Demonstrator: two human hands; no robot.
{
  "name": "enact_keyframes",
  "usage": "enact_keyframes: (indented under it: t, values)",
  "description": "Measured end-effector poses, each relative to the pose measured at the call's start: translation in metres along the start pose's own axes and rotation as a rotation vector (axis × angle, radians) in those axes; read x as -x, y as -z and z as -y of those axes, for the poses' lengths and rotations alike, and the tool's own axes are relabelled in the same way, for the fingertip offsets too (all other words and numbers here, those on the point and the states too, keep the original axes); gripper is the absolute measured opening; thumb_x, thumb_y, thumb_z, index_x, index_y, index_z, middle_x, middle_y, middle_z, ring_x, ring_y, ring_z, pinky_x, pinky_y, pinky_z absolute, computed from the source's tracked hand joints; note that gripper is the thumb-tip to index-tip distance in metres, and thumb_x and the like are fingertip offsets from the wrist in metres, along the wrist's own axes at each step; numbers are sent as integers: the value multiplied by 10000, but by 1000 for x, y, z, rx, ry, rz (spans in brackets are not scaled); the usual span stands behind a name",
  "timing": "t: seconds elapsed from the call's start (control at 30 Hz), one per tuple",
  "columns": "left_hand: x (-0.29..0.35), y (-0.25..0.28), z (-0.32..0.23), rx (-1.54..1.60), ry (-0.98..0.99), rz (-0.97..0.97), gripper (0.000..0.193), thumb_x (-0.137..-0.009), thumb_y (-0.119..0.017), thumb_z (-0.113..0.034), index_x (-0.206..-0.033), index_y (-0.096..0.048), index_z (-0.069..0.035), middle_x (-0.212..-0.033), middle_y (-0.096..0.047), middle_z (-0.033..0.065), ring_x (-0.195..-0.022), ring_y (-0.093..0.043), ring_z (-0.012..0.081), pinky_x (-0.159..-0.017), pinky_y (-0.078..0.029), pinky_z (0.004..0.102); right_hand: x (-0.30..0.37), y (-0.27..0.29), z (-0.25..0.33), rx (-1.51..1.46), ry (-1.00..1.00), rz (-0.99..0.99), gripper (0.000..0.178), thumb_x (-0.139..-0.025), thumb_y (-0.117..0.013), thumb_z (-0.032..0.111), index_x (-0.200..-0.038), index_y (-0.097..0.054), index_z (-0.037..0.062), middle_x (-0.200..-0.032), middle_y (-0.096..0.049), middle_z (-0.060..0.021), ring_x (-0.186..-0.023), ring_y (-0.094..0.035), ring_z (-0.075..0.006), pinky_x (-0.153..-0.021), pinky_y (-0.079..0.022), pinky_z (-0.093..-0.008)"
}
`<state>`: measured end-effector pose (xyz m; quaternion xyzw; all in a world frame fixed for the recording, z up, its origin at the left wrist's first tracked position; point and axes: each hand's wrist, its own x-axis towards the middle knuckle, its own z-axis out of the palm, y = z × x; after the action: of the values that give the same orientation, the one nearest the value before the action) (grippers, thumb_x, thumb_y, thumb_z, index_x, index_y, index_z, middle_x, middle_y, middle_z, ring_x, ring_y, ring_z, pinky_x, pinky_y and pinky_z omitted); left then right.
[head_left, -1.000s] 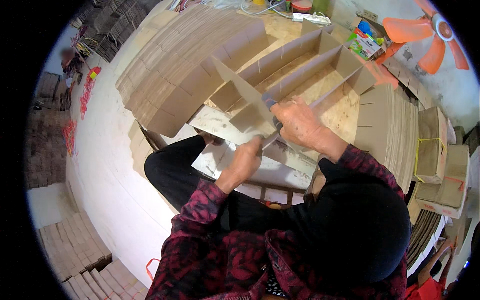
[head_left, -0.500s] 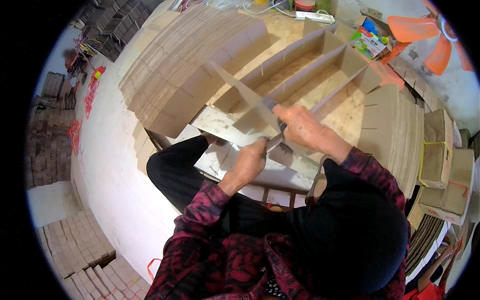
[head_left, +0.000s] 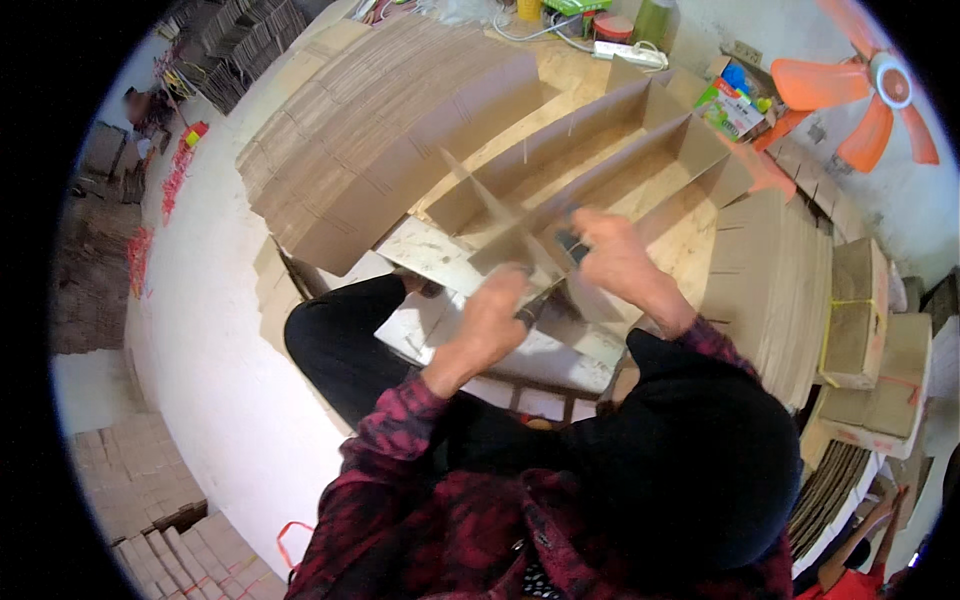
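Both my hands are at the near end of a partly joined grid of cardboard dividers (head_left: 525, 160), its long strips standing on edge. A slotted cardboard strip (head_left: 488, 203), blurred by motion, crosses the grid's near end at a slant. My right hand (head_left: 622, 265) is closed at the near part of this strip, with dark coverings on its fingertips. Lower and to the left, my left hand (head_left: 492, 318) is closed on cardboard at the same crossing; its fingertips are smeared. Beneath lies a white, stained board (head_left: 430, 250).
A big stack of slotted cardboard strips (head_left: 340, 150) lies to the left, another stack (head_left: 765, 275) to the right. Taped cartons (head_left: 855, 315) stand at the right. An orange fan (head_left: 868, 95) and a white power strip (head_left: 630, 54) are at the back. My bent knee (head_left: 335, 330) is near the left stack.
My hands have moved slightly apart, the left one down and left, the right one a little to the right. The slanting strip has shifted slightly. The whole view has tilted a little.
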<state>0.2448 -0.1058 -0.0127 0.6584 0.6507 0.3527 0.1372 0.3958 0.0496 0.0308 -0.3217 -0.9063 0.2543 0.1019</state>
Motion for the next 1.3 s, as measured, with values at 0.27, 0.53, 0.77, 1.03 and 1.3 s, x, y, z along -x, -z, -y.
enact_keyframes:
  t: [0.27, 0.53, 0.77, 1.03, 1.3]
  values:
    - [-67, -28, -10, 2, 68, 54, 244, -770, -632, -123, -961, -552, 6, -915, -589, 216, -886, -581, 420, -746, -478, 479, 134, 48, -145, 424, -582, -465, 649, -773, -726, 209, -1311, -451, -26, -1357, -412, -287, -1237, -432, -422, -1037, -366, -428]
    - [-40, -36, 5, -196, 121, 441, 200, -700, -588, -73, -889, -546, -21, -850, -611, 210, -856, -613, 414, -718, -490, 501, 252, 67, -219, 395, -672, -488, 433, -777, -673, 93, -1147, -513, -65, -1258, -476, -314, -1181, -453, -449, -1007, -372, -458]
    - [-1, -19, 16, -223, 158, 265, 137, -694, -557, -36, -821, -509, -17, -812, -600, 206, -783, -606, 427, -667, -480, 514, 204, 117, -117, 40, -394, -788, 137, -937, -558, 109, -923, -517, -22, -785, -564, -108, -734, -482, -171, -686, -445, -319]
    - [-3, -17, -2, -233, 247, 292, 115, -734, -535, -34, -841, -525, 5, -861, -606, 217, -821, -603, 427, -716, -484, 499, 56, 101, -80, -162, -110, -460, 154, -941, -549, 125, -946, -571, -27, -750, -564, -104, -698, -481, -141, -651, -442, -301]
    - [1, -8, 5, -286, 250, 400, 121, -733, -529, -27, -850, -547, -2, -863, -613, 203, -832, -607, 417, -725, -484, 501, -3, 107, -92, -88, 1, -388, 122, -925, -548, 96, -940, -563, -24, -733, -510, -62, -707, -456, -124, -644, -414, -283]
